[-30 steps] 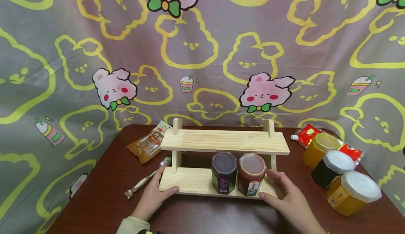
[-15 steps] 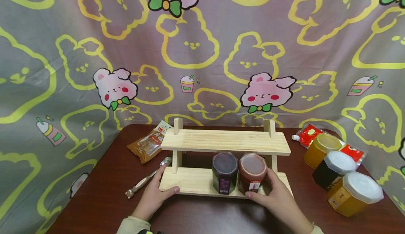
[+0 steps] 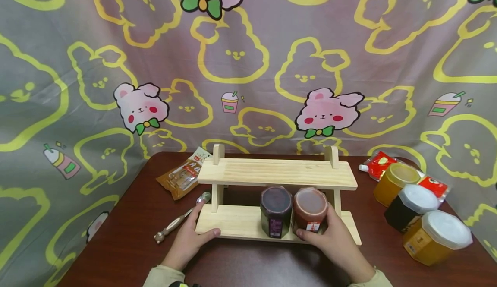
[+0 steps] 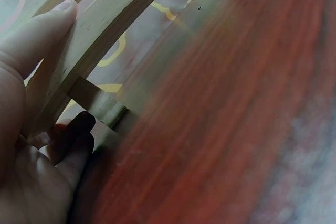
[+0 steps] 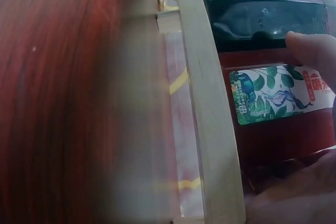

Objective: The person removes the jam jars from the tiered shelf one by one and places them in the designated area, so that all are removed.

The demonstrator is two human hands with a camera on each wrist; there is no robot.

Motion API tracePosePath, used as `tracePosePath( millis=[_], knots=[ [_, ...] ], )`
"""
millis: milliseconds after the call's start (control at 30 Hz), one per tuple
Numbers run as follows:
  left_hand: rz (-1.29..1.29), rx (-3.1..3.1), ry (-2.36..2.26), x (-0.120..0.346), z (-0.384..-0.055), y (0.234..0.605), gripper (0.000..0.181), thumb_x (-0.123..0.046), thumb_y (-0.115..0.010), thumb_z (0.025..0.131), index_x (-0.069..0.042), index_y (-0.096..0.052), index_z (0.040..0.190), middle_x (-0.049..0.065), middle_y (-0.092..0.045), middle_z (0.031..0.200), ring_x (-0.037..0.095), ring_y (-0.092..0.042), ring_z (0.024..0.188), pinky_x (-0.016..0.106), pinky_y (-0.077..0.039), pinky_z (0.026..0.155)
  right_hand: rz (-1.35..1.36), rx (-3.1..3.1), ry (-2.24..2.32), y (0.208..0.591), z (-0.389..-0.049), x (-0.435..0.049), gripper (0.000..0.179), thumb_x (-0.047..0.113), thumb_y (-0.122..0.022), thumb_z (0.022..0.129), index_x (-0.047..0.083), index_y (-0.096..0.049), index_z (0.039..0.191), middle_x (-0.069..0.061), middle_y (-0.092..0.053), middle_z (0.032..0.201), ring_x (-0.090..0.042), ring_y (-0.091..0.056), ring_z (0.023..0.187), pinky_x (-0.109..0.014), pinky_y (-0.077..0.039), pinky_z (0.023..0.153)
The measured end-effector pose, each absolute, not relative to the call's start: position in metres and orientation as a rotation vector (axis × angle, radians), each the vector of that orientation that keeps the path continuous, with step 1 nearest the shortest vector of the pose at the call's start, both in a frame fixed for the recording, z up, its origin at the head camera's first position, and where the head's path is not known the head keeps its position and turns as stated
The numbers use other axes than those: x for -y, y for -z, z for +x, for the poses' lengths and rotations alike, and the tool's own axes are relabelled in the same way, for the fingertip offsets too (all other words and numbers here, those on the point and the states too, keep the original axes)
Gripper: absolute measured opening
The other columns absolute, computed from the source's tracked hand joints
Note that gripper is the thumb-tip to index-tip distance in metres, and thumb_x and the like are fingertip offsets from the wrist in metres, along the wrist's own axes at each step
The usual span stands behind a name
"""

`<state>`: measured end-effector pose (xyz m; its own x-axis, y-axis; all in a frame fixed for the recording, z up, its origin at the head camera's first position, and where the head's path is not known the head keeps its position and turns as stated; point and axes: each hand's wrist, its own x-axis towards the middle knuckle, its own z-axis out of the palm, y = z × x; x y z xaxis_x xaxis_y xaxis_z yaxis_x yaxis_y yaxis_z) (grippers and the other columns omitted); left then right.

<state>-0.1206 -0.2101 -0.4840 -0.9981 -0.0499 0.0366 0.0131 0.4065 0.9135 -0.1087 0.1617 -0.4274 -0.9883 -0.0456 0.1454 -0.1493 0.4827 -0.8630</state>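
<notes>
A two-tier wooden rack [image 3: 277, 172] stands on the dark red table. My left hand [image 3: 191, 240] grips the left end of its lower board, thumb at the front edge, fingers along the side. On that board a jar with dark red contents [image 3: 309, 201] is held by my right hand [image 3: 338, 240], thumb across the front and fingers round its right side. In the right wrist view the jar's leafy label [image 5: 273, 95] shows below the thumb. Just left of it a dark purple jar [image 3: 276, 205] stands upright, with a narrow gap between their lids in the head view.
At the right stand an amber jar [image 3: 394, 183], a black-labelled jar [image 3: 409, 207] and a large yellow jar [image 3: 435, 237], before a red spouted pouch [image 3: 378, 166]. At the left lie a spoon [image 3: 174, 224] and a brown food packet [image 3: 182, 177]. A patterned curtain [image 3: 248, 62] hangs behind.
My right hand has moved left and closed round the red jar, its thumb sliding across the front. The left hand and the rack stay in place.
</notes>
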Motion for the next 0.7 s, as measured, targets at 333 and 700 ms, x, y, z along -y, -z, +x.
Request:
tracePosePath(
  millis=[333, 700],
  knots=[
    [0.041, 2.593, 1.648, 0.21, -0.12, 0.484, 0.106, -0.028, -0.091, 0.074, -0.011, -0.028, 0.158, 0.02, -0.035, 0.158, 0.034, -0.037, 0.139, 0.053, -0.028, 0.113, 0.178, 2.603, -1.5, 0.43, -0.106, -0.168, 0.092, 0.026, -0.093, 0.071, 0.01, -0.043, 0.147, -0.007, -0.063, 0.128, -0.022, -0.054, 0.119, -0.025, -0.038, 0.101],
    [0.025, 2.587, 1.662, 0.21, -0.121, 0.484, 0.106, -0.027, -0.091, 0.074, -0.011, -0.028, 0.158, 0.019, -0.034, 0.159, 0.033, -0.036, 0.141, 0.052, -0.027, 0.114, 0.085, 2.643, -1.455, 0.429, -0.098, -0.179, 0.087, 0.03, -0.091, 0.073, 0.005, -0.045, 0.142, -0.014, -0.063, 0.127, -0.03, -0.053, 0.119, -0.053, -0.038, 0.103]
  ],
)
